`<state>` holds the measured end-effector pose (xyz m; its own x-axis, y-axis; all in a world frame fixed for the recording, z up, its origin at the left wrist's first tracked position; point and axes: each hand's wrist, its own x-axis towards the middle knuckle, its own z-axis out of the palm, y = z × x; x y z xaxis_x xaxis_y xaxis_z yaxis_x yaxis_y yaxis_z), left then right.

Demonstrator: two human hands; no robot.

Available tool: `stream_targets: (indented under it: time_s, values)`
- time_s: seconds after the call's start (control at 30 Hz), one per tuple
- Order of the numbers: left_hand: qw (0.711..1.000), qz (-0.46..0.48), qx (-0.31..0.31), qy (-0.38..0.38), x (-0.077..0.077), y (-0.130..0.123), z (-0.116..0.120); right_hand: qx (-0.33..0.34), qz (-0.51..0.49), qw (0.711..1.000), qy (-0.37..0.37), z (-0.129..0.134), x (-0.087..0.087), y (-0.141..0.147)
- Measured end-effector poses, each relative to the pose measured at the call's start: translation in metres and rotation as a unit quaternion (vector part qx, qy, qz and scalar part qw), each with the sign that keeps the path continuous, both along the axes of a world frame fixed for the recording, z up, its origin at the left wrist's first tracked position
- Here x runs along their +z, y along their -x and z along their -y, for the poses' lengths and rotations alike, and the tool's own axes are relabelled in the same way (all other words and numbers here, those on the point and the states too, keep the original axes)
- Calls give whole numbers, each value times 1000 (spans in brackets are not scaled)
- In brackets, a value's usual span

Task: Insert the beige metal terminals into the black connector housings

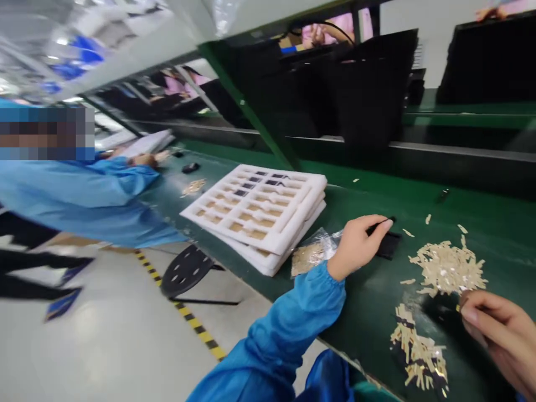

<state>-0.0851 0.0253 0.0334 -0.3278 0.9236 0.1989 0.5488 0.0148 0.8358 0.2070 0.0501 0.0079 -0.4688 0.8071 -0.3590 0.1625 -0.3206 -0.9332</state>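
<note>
My left hand (362, 243) pinches a thin black piece (380, 225) between thumb and fingers, above the green table. A flat black part (389, 247) lies under and beside that hand, partly hidden by it. My right hand (498, 329) is closed in a pinch on a small strip (458, 308); only its yellowish end shows. It is at the near edge of a heap of pale cream strips (450, 268). A smaller pile of cream and gold strips (421, 352) lies nearer to me, left of my right hand.
Stacked white foam trays (288, 223) hold several dark parts, left of my left hand. A clear bag of small pieces (310, 258) lies between. Loose strips (408, 233) are scattered about. A co-worker in a blue sleeve (129, 176) sits at left, near a black stool (186, 271).
</note>
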Motion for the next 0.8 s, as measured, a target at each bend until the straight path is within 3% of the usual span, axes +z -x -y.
stream_targets:
  time_s: [0.07,0.13,0.23,0.3,0.63,0.8]
  values:
    - [997,75,-15,13,4,-18,5,-24,-11,1000,-1,-2,5,8]
    - [981,170,-76,59,4,-38,10,-47,-27,999,-6,-3,7,15]
    - [925,298,-187,141,-1,-61,13,-76,-29,997,-16,-6,6,21]
    - [893,350,-223,173,-6,-71,14,-89,-26,995,-21,-7,5,23]
    - [824,460,-233,234,-15,-84,26,-110,-21,993,-34,-5,8,33]
    - [832,444,-241,228,-13,-86,32,-91,-28,995,-25,-4,12,35]
